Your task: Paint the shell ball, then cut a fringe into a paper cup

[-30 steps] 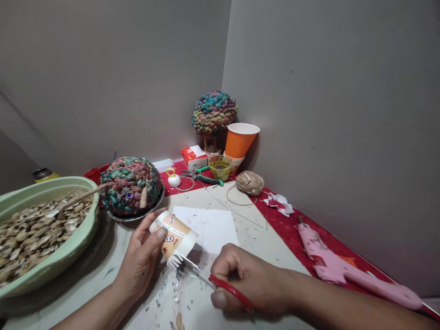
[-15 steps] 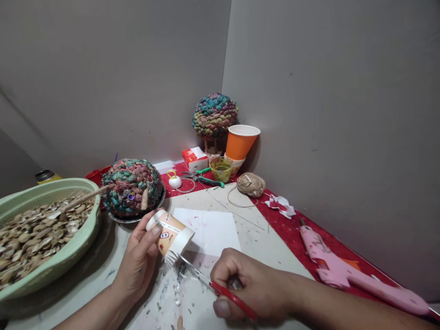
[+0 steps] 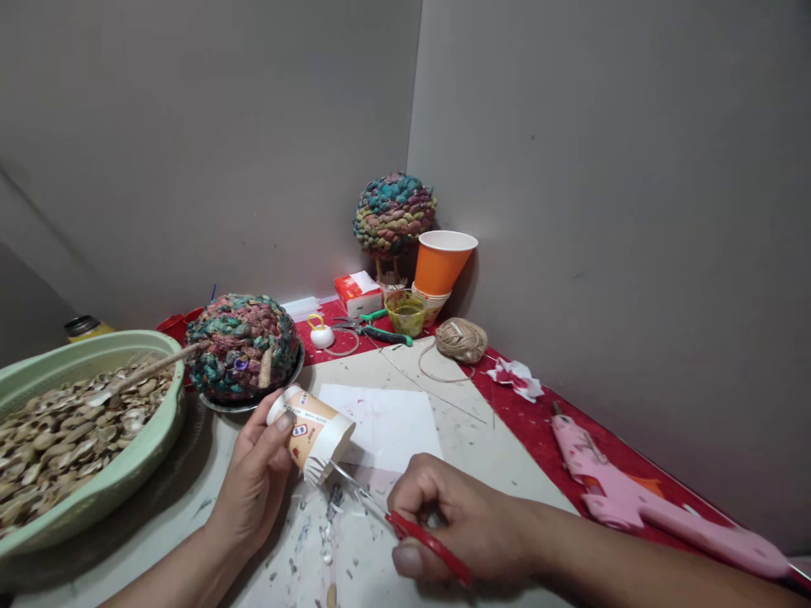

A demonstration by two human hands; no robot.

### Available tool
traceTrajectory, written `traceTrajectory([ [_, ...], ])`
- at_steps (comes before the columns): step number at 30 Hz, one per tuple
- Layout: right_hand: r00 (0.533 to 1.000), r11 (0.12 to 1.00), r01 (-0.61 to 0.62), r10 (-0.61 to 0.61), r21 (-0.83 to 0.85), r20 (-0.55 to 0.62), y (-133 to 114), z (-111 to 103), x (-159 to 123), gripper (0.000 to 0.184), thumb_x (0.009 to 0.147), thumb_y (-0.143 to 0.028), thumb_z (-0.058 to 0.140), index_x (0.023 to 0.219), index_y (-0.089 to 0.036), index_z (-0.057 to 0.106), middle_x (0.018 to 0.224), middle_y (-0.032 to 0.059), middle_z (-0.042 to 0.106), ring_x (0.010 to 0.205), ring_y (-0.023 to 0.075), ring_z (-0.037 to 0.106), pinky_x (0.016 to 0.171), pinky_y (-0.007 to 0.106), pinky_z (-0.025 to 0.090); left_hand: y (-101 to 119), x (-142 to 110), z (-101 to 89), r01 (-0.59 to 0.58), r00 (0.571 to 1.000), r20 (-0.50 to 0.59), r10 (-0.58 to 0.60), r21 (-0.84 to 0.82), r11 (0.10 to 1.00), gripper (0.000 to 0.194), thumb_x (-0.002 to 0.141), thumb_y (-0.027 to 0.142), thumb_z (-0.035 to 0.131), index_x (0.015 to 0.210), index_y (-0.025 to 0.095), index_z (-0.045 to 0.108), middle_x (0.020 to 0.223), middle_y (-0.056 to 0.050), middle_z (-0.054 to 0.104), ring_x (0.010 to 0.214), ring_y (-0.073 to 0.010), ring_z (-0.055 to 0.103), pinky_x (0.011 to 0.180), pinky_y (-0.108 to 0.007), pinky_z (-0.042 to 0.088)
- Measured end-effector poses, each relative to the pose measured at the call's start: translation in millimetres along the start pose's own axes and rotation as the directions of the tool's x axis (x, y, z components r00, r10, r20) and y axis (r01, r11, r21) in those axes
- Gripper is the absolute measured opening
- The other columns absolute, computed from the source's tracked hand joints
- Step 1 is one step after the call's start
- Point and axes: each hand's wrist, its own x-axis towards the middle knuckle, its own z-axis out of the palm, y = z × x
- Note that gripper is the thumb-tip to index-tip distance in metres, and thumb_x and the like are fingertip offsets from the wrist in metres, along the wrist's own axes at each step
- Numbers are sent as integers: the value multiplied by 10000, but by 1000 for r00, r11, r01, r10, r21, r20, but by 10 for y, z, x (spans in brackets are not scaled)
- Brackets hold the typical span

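Tilted on its side, a printed paper cup (image 3: 315, 432) is gripped between the thumb and fingers of my left hand (image 3: 257, 464). Part of its rim is cut into narrow white strips that splay outward. My right hand (image 3: 443, 523) is closed round the red handles of a pair of scissors (image 3: 421, 540). The blades point left and meet the cup's rim beside the cut strips. Beneath the cup lies a white sheet of paper (image 3: 396, 426) with faint red marks.
At left stands a green basket (image 3: 158, 422) of peanut shells. A shell-covered ball (image 3: 244, 342) rests in a metal dish; another shell ball (image 3: 396, 215) stands at the back near orange paper cups (image 3: 443, 262). Pliers (image 3: 386, 336), twine (image 3: 461, 339) and a pink glue gun (image 3: 614, 485) lie around.
The paper cup has shifted slightly left and turned a little in my left hand. The scissors have stayed at its rim, moving only slightly.
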Motion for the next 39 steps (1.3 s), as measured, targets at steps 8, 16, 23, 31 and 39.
traceTrajectory([
  [8,1000,999,12,-12,31,-5,-10,3,6,673,691,-644,775,454,-177,351,417,-115,265,411,10,215,382,172,163,-1,-15,14,-9,999,-33,9,3,1000,469,719,271,851,1154,203,688,987,-50,795,936,-246,744,869,-322,582],
  [16,1000,1000,-20,20,9,-2,-41,4,-1,654,681,-612,797,460,-178,361,415,-120,273,415,9,218,384,173,177,-16,-10,-4,-18,999,-47,19,28,999,507,698,289,862,1162,195,681,972,-55,793,899,-247,750,853,-328,585],
  [23,999,998,-43,44,42,-9,-20,9,-1,588,691,-496,816,460,-174,381,410,-118,292,401,5,233,368,160,183,-14,-17,10,-9,999,-48,11,38,999,512,703,290,862,1165,183,670,979,-65,790,900,-239,744,828,-311,586],
  [31,999,996,-39,41,86,-12,-26,19,-14,605,684,-485,834,458,-166,373,424,-119,281,419,-2,231,377,139,180,-17,-14,4,-1,999,-37,3,50,999,536,710,304,857,1194,191,658,1013,-73,786,973,-260,732,851,-319,575],
  [39,998,995,-55,57,81,-25,-61,29,-10,616,678,-534,830,454,-165,391,398,-110,328,394,-3,257,363,140,196,-13,-16,19,-2,999,-49,5,54,999,544,697,308,866,1186,190,658,1002,-71,787,982,-266,730,841,-316,577],
])
